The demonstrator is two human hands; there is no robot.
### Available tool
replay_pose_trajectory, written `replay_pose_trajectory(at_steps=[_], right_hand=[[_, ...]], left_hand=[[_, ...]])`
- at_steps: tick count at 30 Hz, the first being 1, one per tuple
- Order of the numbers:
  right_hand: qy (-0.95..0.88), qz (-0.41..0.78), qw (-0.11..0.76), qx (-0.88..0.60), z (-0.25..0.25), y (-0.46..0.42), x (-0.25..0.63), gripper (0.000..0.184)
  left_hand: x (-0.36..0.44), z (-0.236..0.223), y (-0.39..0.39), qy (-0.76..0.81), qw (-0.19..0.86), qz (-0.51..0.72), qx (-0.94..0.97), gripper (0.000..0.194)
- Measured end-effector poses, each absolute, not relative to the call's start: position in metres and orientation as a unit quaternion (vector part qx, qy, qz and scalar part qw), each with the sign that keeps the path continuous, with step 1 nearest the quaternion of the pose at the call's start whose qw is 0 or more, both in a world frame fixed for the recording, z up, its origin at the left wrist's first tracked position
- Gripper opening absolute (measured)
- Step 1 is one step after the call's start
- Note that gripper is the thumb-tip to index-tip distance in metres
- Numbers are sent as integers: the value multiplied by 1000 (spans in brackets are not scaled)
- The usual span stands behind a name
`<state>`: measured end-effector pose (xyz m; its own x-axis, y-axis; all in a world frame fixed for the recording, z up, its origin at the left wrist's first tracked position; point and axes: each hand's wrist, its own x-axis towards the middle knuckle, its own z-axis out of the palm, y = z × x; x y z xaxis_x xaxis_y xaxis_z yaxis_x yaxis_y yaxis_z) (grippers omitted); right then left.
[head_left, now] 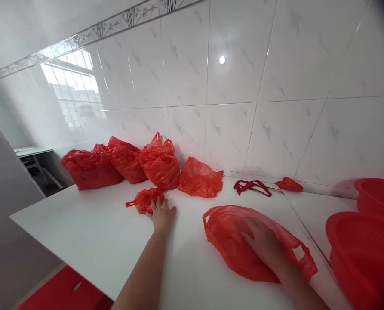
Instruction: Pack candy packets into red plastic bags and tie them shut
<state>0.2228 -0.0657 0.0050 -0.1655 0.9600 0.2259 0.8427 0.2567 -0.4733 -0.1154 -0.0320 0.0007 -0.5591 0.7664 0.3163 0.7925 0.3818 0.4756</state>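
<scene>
Head | white table (91, 232), tiles (233, 86) | left fingers (158, 204) spread on bag (145, 199) | right fingers (256, 227): grip unclear

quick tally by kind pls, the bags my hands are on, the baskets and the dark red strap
Red translucent plastic bags: 2, one small at the left hand, one larger at the right hand
Round red plastic baskets: 2
Dark red tangled strap: 1
Total: 5
</scene>
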Motion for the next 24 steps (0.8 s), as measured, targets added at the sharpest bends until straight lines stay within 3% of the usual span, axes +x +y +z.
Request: replay_pose_trajectory(at_steps=[5,10,14,20,24], right_hand=[[-741,121,248,-611,4,-63,228,44],[-745,82,238,-617,1,-59,228,44],[-750,29,234,-617,4,-59,223,42],[-745,10,217,-631,14,-64,219,30],[-753,88,225,-613,14,-66,220,25]], left_hand=[[-124,-3,-34,-869,20,-290,-400,63],[-110,14,-37,-826,118,-324,-445,52],[-73,27,-48,-691,184,-351,-604,50],[-11,18,-68,-438,99,-307,-839,63],[-1,1,-62,-427,-10,-311,-849,66]])
